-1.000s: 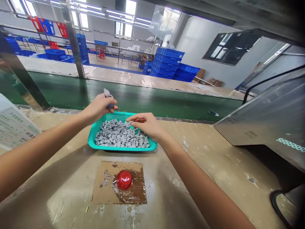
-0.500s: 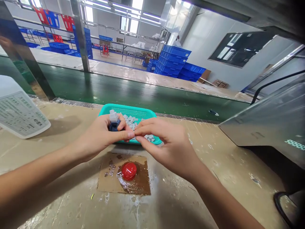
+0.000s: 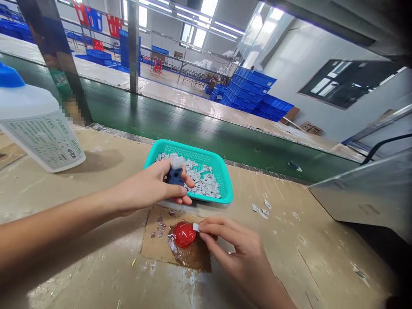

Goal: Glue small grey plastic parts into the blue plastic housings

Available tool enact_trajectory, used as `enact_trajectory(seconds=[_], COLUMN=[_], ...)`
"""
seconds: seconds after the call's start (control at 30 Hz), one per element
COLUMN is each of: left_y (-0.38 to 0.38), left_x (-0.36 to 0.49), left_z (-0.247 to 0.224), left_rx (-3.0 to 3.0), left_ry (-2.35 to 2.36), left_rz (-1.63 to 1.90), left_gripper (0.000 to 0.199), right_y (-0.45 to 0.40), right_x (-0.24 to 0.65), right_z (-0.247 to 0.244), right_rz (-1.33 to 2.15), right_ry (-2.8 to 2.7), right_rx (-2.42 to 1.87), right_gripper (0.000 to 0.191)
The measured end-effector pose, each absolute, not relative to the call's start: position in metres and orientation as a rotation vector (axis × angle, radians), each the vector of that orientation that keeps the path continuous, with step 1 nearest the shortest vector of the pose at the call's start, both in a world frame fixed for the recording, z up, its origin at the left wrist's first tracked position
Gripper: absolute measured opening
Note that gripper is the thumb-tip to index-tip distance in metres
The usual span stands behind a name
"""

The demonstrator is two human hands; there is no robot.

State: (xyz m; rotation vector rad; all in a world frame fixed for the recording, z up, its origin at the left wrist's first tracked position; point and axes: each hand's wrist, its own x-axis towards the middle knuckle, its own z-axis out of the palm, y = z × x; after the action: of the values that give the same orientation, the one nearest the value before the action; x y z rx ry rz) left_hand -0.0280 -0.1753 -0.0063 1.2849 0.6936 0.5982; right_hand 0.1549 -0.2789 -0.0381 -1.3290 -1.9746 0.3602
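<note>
My left hand is closed around a dark blue plastic part with a translucent whitish piece at its top. It is above the near left side of a turquoise basket full of small light-grey plastic pieces. Between thumb and fingertips, my right hand pinches a small light-grey plastic piece. That piece is at the right edge of a wet, shiny red round object. Under the red object lies a cardboard square, darkened by liquid.
A large white bottle with a blue cap and a label stands at left. Several loose grey pieces lie right of the basket. Beyond the table runs a green conveyor belt. A metal panel rises at right.
My hands were together over the basket and have parted. The right moved down to the red object with a grey piece; the left stays near the basket holding the blue part. The view shifted.
</note>
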Motion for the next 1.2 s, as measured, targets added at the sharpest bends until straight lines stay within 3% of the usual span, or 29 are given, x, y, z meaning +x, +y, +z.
enact_trajectory(seconds=[0.43, 0.6, 0.8, 1.0, 1.2], left_y=[-0.176, -0.172, -0.171, -0.173, -0.167], left_x=[-0.029, -0.033, -0.034, -0.035, -0.038], left_z=[-0.003, -0.008, -0.006, -0.004, -0.001], left_rx=[0.891, 1.099, 1.296, 1.126, 1.208], left_ry=[0.647, 0.561, 0.638, 0.615, 0.629], left_rz=[0.559, 0.543, 0.573, 0.614, 0.737], left_gripper=[0.027, 0.023, 0.03, 0.027, 0.025], right_y=[-0.28, -0.281, -0.279, -0.27, -0.277], right_x=[0.149, 0.149, 0.154, 0.161, 0.154], right_z=[-0.041, -0.04, -0.017, 0.006, -0.002], right_rz=[0.217, 0.219, 0.421, 0.563, 0.245], right_ry=[-2.036, -2.013, -1.889, -1.825, -1.928], right_rx=[-1.25, -1.229, -1.275, -1.254, -1.205], right_gripper=[0.02, 0.018, 0.017, 0.015, 0.021])
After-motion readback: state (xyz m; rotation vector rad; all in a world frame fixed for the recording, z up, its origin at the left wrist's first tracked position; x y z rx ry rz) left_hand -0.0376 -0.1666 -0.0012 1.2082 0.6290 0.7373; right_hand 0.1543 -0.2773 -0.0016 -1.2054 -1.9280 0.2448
